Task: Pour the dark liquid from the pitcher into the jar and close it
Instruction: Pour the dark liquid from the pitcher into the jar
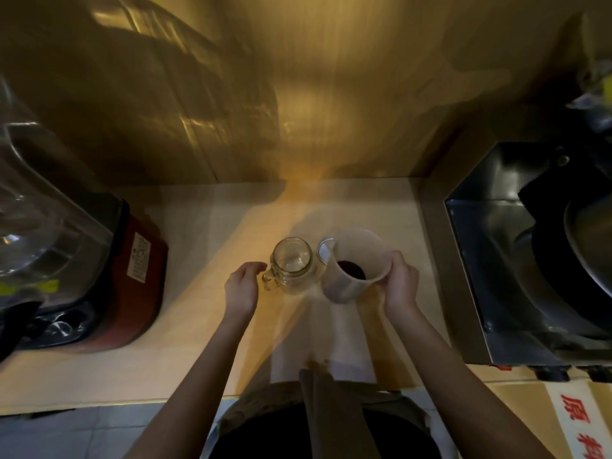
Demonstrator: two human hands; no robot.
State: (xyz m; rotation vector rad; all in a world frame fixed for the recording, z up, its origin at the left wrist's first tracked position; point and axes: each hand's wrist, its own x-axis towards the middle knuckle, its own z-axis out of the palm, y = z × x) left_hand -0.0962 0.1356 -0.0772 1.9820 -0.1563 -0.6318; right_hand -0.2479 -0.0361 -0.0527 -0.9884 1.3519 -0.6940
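Jar: the glass jar (293, 264) stands upright on the light wooden counter (185, 332), near the middle. Its mouth is open, it looks empty, and its handle points to the left.
Pitcher: the translucent pitcher (356, 265) is just to the right of the jar, very close to it; I cannot tell if they touch. It leans a little. Dark liquid (352, 270) lies at its bottom.
Lid: a round, pale lid (324, 248) lies on the counter behind the gap between jar and pitcher, partly hidden by the pitcher rim.
Right hand: the right hand (400, 281) grips the pitcher on its right side, fingers wrapped around the wall near the rim.
Left hand: the left hand (243, 286) is loosely curved with fingers apart, holding nothing. Its fingertips are just beside the jar handle; contact is not clear.
Left side: a red blender base (132, 276) with a clear container stands on the counter.
Right side: a metal sink (496, 260) with dark cookware inside.
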